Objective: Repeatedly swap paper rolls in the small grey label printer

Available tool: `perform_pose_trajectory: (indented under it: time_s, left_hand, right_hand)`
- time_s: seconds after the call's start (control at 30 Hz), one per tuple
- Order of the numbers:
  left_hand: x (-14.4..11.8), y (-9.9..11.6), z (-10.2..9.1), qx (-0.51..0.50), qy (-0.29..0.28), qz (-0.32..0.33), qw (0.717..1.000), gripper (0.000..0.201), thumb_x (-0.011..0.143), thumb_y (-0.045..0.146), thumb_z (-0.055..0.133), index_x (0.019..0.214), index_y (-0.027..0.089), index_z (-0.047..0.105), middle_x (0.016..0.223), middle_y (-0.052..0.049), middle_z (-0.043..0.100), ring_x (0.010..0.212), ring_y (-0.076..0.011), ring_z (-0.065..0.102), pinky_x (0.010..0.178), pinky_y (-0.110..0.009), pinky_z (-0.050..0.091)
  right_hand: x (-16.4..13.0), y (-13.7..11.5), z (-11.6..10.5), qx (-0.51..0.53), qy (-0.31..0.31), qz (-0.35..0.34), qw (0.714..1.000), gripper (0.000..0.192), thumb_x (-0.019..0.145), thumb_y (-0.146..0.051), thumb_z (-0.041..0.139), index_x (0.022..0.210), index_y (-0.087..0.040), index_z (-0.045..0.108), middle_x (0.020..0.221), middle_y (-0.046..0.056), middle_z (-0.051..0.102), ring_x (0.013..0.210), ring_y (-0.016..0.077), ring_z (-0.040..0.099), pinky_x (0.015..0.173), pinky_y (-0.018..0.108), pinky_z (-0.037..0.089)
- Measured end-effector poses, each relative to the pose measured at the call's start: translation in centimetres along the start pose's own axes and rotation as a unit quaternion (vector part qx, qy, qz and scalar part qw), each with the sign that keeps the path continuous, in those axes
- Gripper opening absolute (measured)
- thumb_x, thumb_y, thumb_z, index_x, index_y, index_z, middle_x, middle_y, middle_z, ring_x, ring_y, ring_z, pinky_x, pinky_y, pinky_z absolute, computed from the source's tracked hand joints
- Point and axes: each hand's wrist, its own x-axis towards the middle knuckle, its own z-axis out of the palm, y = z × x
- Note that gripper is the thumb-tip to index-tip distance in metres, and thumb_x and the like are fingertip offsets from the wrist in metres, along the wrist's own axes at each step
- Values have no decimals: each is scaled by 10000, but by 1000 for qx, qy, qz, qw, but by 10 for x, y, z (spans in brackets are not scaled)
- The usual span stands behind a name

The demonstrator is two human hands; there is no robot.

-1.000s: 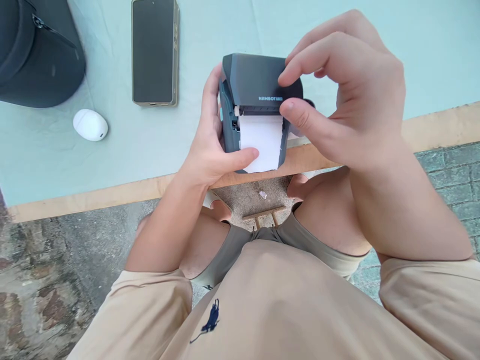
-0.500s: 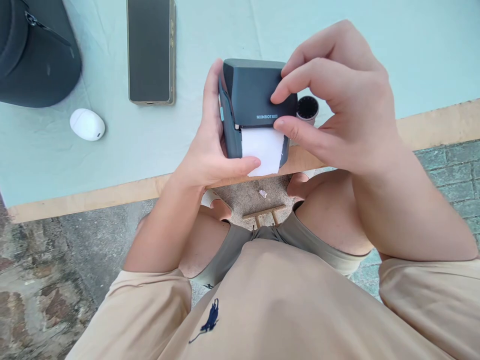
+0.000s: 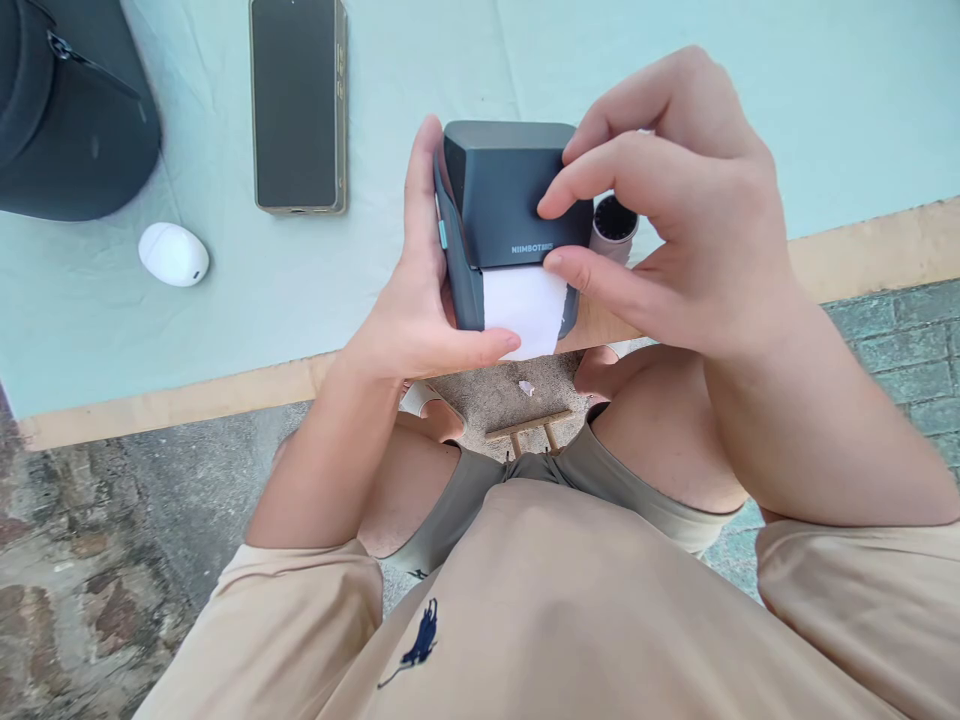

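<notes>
A dark label printer marked NIIMBOT is held up near the table's front edge. White label paper sticks out from below its lid toward me. My left hand is closed round the printer's left side, the thumb pressing on the paper. At the printer's right side, my right hand has its fingertips on the lid and the thumb at the lid's lower right edge. A small round container with a dark top stands just behind my right fingers, partly hidden.
A phone lies at the upper left of the pale cloth-covered table. Near it are a white, egg-shaped earbud case and a black zippered case. The table's wooden edge runs before my knees. A paper scrap lies on the ground.
The printer's lid has tipped slightly toward me, its lower edge now a little lower and more of its top face showing. Both hands keep their places on the printer.
</notes>
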Motion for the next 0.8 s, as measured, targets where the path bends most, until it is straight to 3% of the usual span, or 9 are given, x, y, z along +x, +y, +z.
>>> perform_pose_trajectory:
  time_s: [0.1, 0.2, 0.33, 0.4, 0.6, 0.8]
  left_hand:
    - [0, -3, 1, 0, 7, -2, 1000, 1105, 676, 346, 742, 1542, 352, 56, 1653, -42, 188, 1478, -352, 357, 1179, -578, 366]
    - [1, -11, 3, -68, 20, 23, 997, 976, 687, 477, 732, 1490, 363, 189, 1535, -38, 404, 1453, -361, 398, 1130, -600, 404]
    - [3, -9, 14, -166, 149, 8, 975, 575, 778, 534, 688, 1273, 346, 463, 1338, -8, 590, 1393, -318, 496, 1141, -515, 453]
    - [3, -2, 21, -174, 178, -13, 968, 491, 788, 475, 714, 1208, 308, 522, 1288, -27, 628, 1385, -312, 503, 1147, -485, 459]
    - [3, 9, 25, -188, 178, -42, 965, 421, 800, 430, 688, 1174, 291, 553, 1247, -65, 653, 1378, -324, 495, 1115, -479, 484]
    - [1, 5, 18, -171, 166, -34, 971, 454, 784, 445, 690, 1186, 276, 566, 1227, -61, 642, 1355, -323, 511, 1151, -495, 455]
  right_hand:
    - [2, -1, -1, -2, -16, 24, 1000, 199, 881, -347, 567, 989, -205, 655, 1084, 87, 611, 1045, 206, 594, 967, 448, 495]
    - [3, -3, -1, -4, -8, 31, 999, 230, 926, -391, 517, 946, -219, 669, 1046, 76, 613, 1022, 192, 597, 971, 445, 487]
    - [4, -8, 0, 27, 5, 10, 1000, 381, 906, -380, 565, 1158, -104, 639, 1176, 159, 588, 1154, 216, 562, 1027, 401, 473]
    - [5, -9, 0, 30, -16, 26, 999, 485, 912, -407, 564, 1254, -64, 571, 1264, 156, 577, 1227, 216, 550, 1079, 387, 458]
    - [6, -9, 0, 14, -60, 57, 996, 571, 955, -513, 467, 1304, -65, 524, 1276, 128, 603, 1147, 224, 608, 939, 409, 511]
    - [6, -9, 0, 26, -57, 40, 997, 449, 951, -462, 496, 1261, -138, 515, 1268, 86, 611, 1211, 208, 584, 996, 366, 481]
